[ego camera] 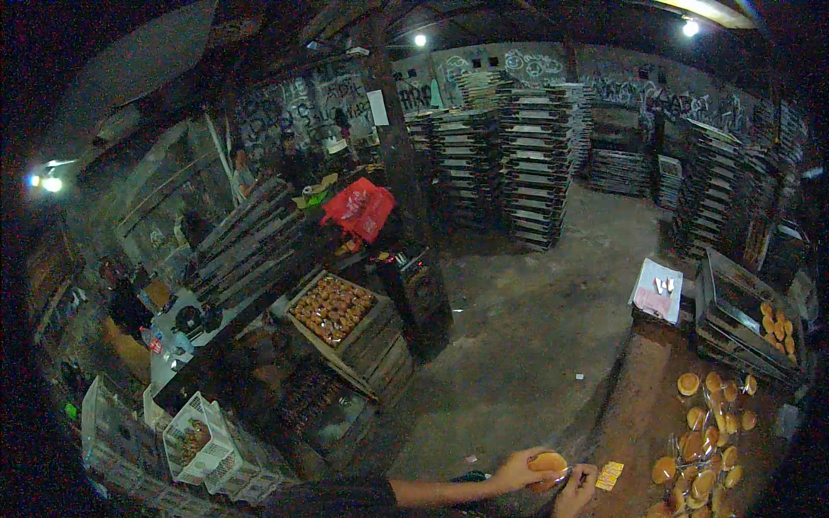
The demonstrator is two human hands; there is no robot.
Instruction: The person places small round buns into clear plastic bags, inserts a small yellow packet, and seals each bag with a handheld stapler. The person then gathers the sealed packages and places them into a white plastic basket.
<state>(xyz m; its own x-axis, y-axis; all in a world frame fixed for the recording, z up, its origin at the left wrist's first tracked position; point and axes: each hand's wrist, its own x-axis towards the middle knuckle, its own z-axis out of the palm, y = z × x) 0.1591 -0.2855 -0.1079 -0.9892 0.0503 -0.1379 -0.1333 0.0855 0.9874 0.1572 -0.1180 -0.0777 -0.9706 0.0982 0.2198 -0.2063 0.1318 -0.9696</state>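
Near the bottom edge, my left hand (515, 471) holds a round golden bun (547, 462). My right hand (578, 487) pinches a bit of clear plastic film at the bun's right side. A small yellow printed packet or label (609, 476) lies on the brown tabletop (625, 414), just right of my right hand. Farther right, many similar buns (693, 445) are spread over the table, several with shiny clear wrapping around them.
Behind the buns stands a tray (732, 311) with more buns, beside a white cloth or paper (657, 288). A wooden crate (375, 349) of wrapped buns, white plastic baskets (194, 447) and a red bag (359, 208) are left. Tall tray stacks (534, 162) stand behind.
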